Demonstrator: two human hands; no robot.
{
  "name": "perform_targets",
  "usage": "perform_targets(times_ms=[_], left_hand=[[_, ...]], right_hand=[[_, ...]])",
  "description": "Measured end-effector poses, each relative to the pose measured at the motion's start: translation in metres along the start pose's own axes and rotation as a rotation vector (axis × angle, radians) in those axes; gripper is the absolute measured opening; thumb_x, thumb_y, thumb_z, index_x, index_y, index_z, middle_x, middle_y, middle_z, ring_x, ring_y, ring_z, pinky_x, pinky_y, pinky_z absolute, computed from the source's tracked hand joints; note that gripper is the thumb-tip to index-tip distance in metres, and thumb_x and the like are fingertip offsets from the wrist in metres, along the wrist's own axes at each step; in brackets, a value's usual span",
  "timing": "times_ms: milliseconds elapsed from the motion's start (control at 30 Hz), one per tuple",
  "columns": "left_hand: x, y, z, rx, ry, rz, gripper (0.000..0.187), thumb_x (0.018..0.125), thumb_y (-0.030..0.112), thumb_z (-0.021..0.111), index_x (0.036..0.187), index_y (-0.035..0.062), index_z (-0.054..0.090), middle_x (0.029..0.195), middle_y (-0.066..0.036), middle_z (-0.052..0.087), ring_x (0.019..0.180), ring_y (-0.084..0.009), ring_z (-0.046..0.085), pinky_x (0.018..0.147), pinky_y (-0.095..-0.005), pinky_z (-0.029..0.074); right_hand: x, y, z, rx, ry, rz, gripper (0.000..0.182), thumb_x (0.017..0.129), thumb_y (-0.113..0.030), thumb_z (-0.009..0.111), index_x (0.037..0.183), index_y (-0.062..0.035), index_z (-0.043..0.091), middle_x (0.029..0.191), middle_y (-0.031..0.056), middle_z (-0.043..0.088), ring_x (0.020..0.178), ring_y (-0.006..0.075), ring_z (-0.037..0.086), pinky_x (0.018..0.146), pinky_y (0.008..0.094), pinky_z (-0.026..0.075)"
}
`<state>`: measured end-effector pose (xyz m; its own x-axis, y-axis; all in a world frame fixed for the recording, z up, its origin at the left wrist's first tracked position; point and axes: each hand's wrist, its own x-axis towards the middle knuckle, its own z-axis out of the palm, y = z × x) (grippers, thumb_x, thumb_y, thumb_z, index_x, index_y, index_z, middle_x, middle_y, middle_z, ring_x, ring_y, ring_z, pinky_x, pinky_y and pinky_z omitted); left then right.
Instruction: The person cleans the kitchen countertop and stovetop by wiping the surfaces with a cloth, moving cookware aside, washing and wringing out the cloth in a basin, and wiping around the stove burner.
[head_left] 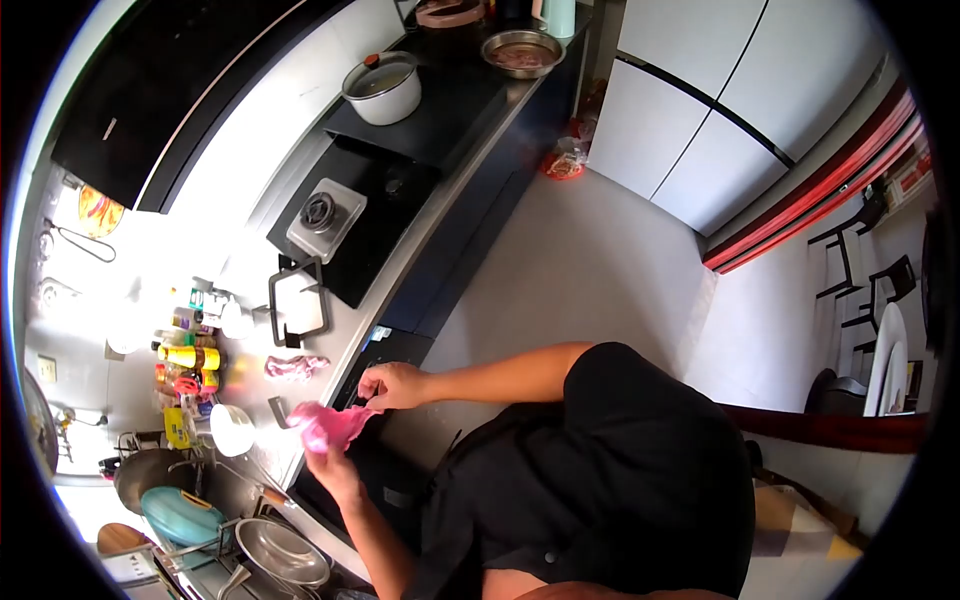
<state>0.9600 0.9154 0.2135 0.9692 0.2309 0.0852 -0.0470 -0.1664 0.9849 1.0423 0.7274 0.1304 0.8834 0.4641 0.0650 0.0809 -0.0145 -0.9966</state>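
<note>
A bright pink, crumpled cloth (pixel 335 428) is stretched between my two hands, just off the counter's front edge. My left hand (pixel 330 468) holds it from below, and the cloth covers most of those fingers. At the cloth's other end my right hand (pixel 392 386) is closed, with its fingertips pinching the edge. A folded pink-and-white cloth (pixel 296 368) lies on the counter beyond my hands. Near it rests a black square pan support (pixel 300 303), lifted off the stove. The gas stove (pixel 375 215) shows its burner (pixel 319 211) on a square metal plate.
Several bottles and jars (pixel 195 357) crowd the wall side, beside a white bowl (pixel 232 430). Pans and a metal strainer (pixel 283 552) stand lower left. Along the counter are a lidded white pot (pixel 383 88) and a steel basin (pixel 522 54). A red bag (pixel 565 160) sits by the fridge (pixel 690 110).
</note>
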Motion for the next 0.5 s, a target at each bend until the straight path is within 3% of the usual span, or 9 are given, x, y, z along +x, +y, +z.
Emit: perform_targets(times_ms=[33,67,133,167,200,233,333,500], left_hand=[[0.008,-0.002,0.012,0.122,-0.12,0.013,0.039,0.09,0.003,0.057,0.128,-0.0036,0.056,0.121,-0.013,0.062,0.106,-0.0201,0.062,0.092,-0.0326,0.05],[0.01,0.009,0.036,0.17,-0.209,0.028,0.036,0.089,-0.001,0.056,0.125,-0.0042,0.058,0.12,-0.012,0.062,0.107,-0.0197,0.061,0.093,-0.0313,0.049],[0.016,0.031,0.085,0.45,-0.278,0.343,0.039,0.082,-0.003,0.056,0.121,-0.0023,0.061,0.121,-0.017,0.063,0.116,-0.0309,0.059,0.101,-0.04,0.045],[0.021,0.041,0.102,0.677,-0.343,0.531,0.041,0.079,-0.004,0.057,0.12,-0.0013,0.062,0.123,-0.019,0.063,0.12,-0.0353,0.057,0.104,-0.0437,0.044],[0.024,0.05,0.118,0.725,-0.386,0.582,0.043,0.077,-0.003,0.058,0.119,-0.0004,0.063,0.126,-0.02,0.061,0.123,-0.0381,0.055,0.105,-0.0462,0.042],[0.027,0.059,0.131,0.784,-0.427,0.62,0.044,0.075,-0.002,0.059,0.119,0.0005,0.064,0.13,-0.021,0.059,0.125,-0.0409,0.052,0.107,-0.0486,0.04],[0.035,0.058,0.151,0.778,-0.447,0.594,0.05,0.075,-0.004,0.061,0.124,0.0043,0.063,0.132,-0.019,0.059,0.126,-0.0382,0.053,0.106,-0.045,0.044],[0.06,0.033,0.164,0.671,-0.527,0.602,0.062,0.07,-0.009,0.058,0.131,0.0057,0.059,0.137,-0.016,0.057,0.124,-0.0338,0.058,0.101,-0.0399,0.05]], right_hand=[[0.001,-0.001,-0.013,0.106,-0.171,0.061,0.036,0.079,-0.022,0.077,0.108,-0.0045,0.064,0.096,0.0074,0.067,0.075,0.0178,0.065,0.075,0.0304,0.054],[0.001,-0.002,-0.023,0.105,-0.17,0.063,0.036,0.079,-0.022,0.077,0.108,-0.0045,0.064,0.096,0.0074,0.067,0.075,0.0178,0.065,0.075,0.0304,0.054],[0.0,-0.004,-0.038,0.179,-0.185,0.093,0.036,0.085,-0.019,0.07,0.117,-0.004,0.061,0.102,0.007,0.067,0.081,0.0189,0.067,0.077,0.0312,0.055],[0.004,0.005,-0.04,0.114,-0.135,0.043,0.034,0.083,-0.022,0.071,0.111,-0.0055,0.062,0.099,0.0072,0.067,0.081,0.0196,0.067,0.075,0.0316,0.054],[0.007,0.019,-0.046,0.006,-0.067,-0.03,0.032,0.082,-0.025,0.072,0.106,-0.007,0.063,0.097,0.0074,0.067,0.081,0.0203,0.066,0.074,0.0321,0.054],[0.015,0.038,-0.046,-0.13,0.011,-0.097,0.03,0.08,-0.029,0.072,0.101,-0.0085,0.064,0.094,0.0076,0.067,0.082,0.0211,0.066,0.073,0.0325,0.054],[0.032,0.096,-0.059,-0.511,0.193,-0.228,0.029,0.074,-0.039,0.074,0.086,-0.013,0.068,0.087,0.0081,0.067,0.083,0.0232,0.064,0.07,0.0337,0.053],[0.024,0.101,-0.122,-0.756,0.24,-0.108,0.031,0.085,-0.036,0.064,0.104,-0.0115,0.062,0.103,0.0079,0.064,0.096,0.0236,0.062,0.082,0.0363,0.051]])
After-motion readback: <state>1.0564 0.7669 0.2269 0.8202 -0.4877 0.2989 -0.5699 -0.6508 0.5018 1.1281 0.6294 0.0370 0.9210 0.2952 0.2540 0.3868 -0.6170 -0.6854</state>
